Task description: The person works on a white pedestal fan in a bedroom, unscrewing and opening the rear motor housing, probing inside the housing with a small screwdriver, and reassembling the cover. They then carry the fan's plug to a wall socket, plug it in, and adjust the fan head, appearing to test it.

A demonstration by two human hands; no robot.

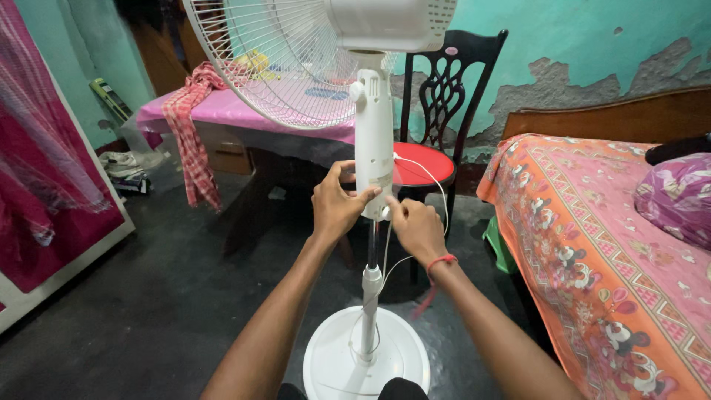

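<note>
Head view: one room, seen from above the person's two arms.
Fan: one white pedestal fan [374, 148] stands upright in the middle of the floor, just in front of the person.
Fan parts: one wire grille [274, 59] at the top, one white neck column, one thin metal pole, one round white base [366, 359] on the dark floor.
Left hand: the left hand [335, 206] is closed around the lower end of the white column, thumb across its front.
Right hand: the right hand [416, 226] pinches with its fingertips at a small knob on the column's lower right side; one red thread [441, 261] circles the wrist.
Cord: one thin white cord [437, 185] loops out to the right of the column and hangs down beside the pole.
Chairs: one dark carved chair [452, 81] with a red seat, behind the fan.
Table: one table under a pink cloth [222, 107], with one red checked cloth [189, 133] hanging off its left end.
Bed: one bed at right with an orange patterned cover [592, 237] and one purple pillow [678, 196].
Labels: one small pale oval sticker on the chair's top rail; one pale rectangular label on the column, touching the left thumb.
</note>
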